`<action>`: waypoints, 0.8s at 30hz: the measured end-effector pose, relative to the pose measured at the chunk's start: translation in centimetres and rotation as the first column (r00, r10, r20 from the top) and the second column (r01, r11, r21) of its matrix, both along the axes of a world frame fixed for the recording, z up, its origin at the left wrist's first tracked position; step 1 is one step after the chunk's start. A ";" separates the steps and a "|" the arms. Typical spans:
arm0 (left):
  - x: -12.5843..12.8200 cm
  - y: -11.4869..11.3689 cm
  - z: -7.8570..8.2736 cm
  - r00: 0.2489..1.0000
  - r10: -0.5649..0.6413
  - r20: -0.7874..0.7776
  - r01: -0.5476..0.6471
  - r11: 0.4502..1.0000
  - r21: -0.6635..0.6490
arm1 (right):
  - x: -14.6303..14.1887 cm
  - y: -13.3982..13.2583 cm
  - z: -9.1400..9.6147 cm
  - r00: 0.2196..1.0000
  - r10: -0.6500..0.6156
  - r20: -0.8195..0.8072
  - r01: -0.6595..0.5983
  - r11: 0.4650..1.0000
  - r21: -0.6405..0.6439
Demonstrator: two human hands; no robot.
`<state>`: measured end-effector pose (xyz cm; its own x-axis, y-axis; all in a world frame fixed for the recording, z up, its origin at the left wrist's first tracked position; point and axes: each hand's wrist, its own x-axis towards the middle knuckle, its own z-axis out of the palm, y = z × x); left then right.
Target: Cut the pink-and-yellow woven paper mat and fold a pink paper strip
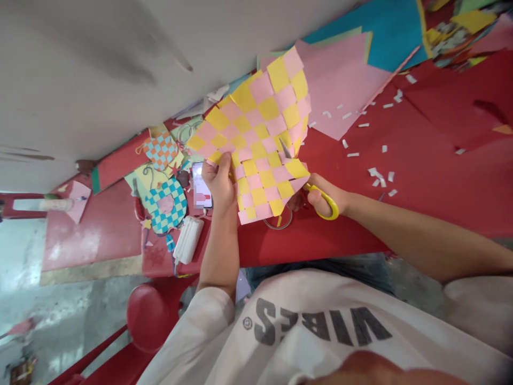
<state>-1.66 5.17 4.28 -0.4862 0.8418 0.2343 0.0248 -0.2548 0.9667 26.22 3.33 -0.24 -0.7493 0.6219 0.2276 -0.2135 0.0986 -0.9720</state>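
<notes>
A woven checkered sheet of yellow and pink paper strips (260,117) is held up above the red table. My left hand (220,179) is closed on its lower left edge, thumb on top. Yellow-handled scissors (329,206) are in my right hand (320,195), at the sheet's right side. One pointed metal blade (285,148) shows over the weave; the rest of the scissors' metal is hidden by paper. A cut runs in from the right edge there, and the lower part of the sheet hangs slightly apart. Below the sheet lies a clear ring, perhaps a tape roll (278,220).
Small white paper scraps (375,174) dot the red table (433,176). Pink sheets (336,85) and a blue sheet (395,32) lie at the back. To the left are a phone (201,184), a white power bank (189,239), a blue checkered woven circle (176,199) and an orange checkered piece (160,149).
</notes>
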 end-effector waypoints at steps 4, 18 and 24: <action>-0.5 0.1 -0.1 1.000 0.021 -0.014 -0.021 1.000 -0.009 | 0.1 0.0 0.5 1.000 0.009 -0.005 -0.009 1.000 -0.011; -0.9 0.2 0.3 0.998 0.052 0.022 -0.052 0.998 -0.020 | 0.0 0.1 0.4 0.999 0.034 -0.027 -0.034 0.999 0.009; -1.1 0.1 0.3 0.998 0.017 0.054 -0.018 1.000 0.025 | 0.1 0.1 0.5 0.998 0.066 0.014 -0.066 0.998 -0.010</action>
<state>-2.77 5.28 4.62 -0.5135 0.8271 0.2287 -0.0227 -0.2795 0.9599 26.30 3.41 0.30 -0.7920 0.5730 0.2106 -0.2049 0.0754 -0.9759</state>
